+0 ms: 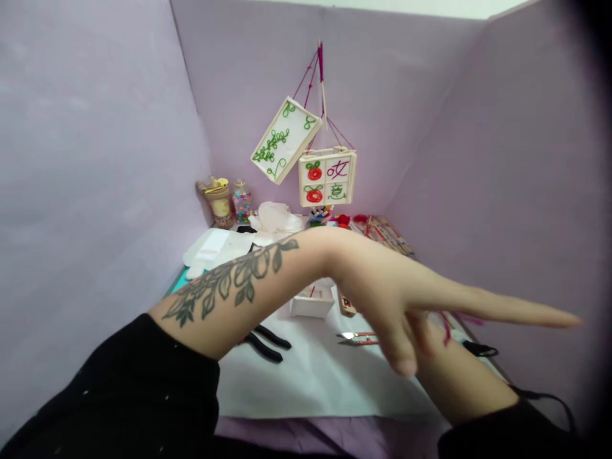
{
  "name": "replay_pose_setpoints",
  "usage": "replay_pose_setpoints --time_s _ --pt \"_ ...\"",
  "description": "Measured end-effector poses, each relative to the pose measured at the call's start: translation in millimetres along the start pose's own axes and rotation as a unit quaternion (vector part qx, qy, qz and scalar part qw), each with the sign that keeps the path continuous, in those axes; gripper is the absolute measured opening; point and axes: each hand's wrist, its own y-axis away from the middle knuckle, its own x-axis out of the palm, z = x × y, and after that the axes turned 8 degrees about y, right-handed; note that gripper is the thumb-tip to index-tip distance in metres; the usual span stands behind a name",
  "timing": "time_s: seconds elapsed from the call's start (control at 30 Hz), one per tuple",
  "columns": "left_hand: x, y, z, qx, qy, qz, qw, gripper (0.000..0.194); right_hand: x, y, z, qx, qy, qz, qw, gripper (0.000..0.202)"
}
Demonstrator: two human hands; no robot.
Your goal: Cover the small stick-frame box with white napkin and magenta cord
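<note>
My left hand (382,287) reaches across to the right over the table, wrist bent. One finger stretches out far to the right and the thumb points down, apart from it; the other fingers are partly hidden. My right forearm (463,382) comes in from the lower right and passes beneath the left hand, which hides my right hand. A short piece of purple cord (447,335) shows by the right wrist; what holds it cannot be seen. Red-handled thread snips (358,339) lie just left of the left thumb. Black-handled pliers (268,344) lie under the left forearm.
Two framed decorated panels, a leaf-patterned one (287,140) and a lantern-like box (327,177), hang from purple cords on a stick. A small white box (312,303), a cup (220,204), a bead-filled jar (242,201) and crumpled white tissue (277,218) stand behind.
</note>
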Motion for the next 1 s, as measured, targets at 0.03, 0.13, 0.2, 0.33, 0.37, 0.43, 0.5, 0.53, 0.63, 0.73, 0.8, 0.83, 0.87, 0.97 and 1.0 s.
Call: replay_pose_setpoints --time_s 0.03,0.13,0.2,0.33,0.37,0.43,0.5,0.53,0.63,0.73,0.8,0.83,0.87,0.97,1.0 --pt "-3.7 9.3 8.1 -0.016 0.009 -0.016 1.0 0.06 -0.7 1.7 -2.1 0.007 -0.006 0.001 1.0 0.009" --pt "-19.3 43.3 58.6 -0.089 0.013 -0.318 0.944 0.03 -2.8 8.9 -9.6 0.027 -0.026 0.007 0.999 0.015" --pt "-22.9 65.9 101.1 -0.215 0.004 -0.429 0.877 0.022 -3.0 12.5 -15.0 0.033 -0.044 0.01 0.998 0.019" --pt "-8.0 94.6 158.3 -0.252 0.031 -0.417 0.873 0.024 0.1 13.5 -23.2 0.044 -0.073 0.008 0.996 0.021" --pt "-3.2 97.0 164.1 -0.254 0.043 -0.409 0.875 0.024 1.1 13.3 -24.3 0.046 -0.08 0.005 0.996 0.022" --pt "3.8 96.9 168.1 -0.256 0.076 -0.392 0.88 0.021 2.5 13.4 -25.4 0.05 -0.096 -0.001 0.994 0.023" --pt "7.6 92.7 166.2 -0.258 0.119 -0.38 0.88 0.016 3.1 14.5 -25.8 0.054 -0.11 -0.011 0.992 0.025" --pt "8.9 90.0 164.3 -0.258 0.143 -0.38 0.877 0.015 3.2 15.3 -25.9 0.057 -0.116 -0.015 0.991 0.025" --pt "14.0 82.5 157.8 -0.255 0.212 -0.401 0.854 0.012 3.7 18.5 -26.0 0.068 -0.129 -0.023 0.989 0.028" --pt "21.4 77.8 152.9 -0.258 0.263 -0.439 0.819 0.013 5.2 22.5 -25.8 0.079 -0.14 -0.027 0.987 0.028" --pt "25.7 76.3 151.6 -0.26 0.28 -0.468 0.797 0.018 6.3 25.1 -26.0 0.086 -0.145 -0.034 0.985 0.027" --pt "27.4 76.1 151.5 -0.26 0.284 -0.483 0.786 0.02 6.8 26.1 -26.3 0.089 -0.144 -0.037 0.985 0.026" --pt "28.6 76.2 151.6 -0.26 0.287 -0.496 0.777 0.023 7.1 26.9 -26.7 0.09 -0.141 -0.041 0.985 0.025" --pt "31.1 78.1 152.4 -0.259 0.289 -0.521 0.76 0.03 7.1 28.2 -29.0 0.094 -0.133 -0.051 0.985 0.022" --pt "31.9 79.2 152.5 -0.258 0.288 -0.525 0.758 0.031 7.0 28.6 -29.8 0.098 -0.135 -0.052 0.985 0.022"
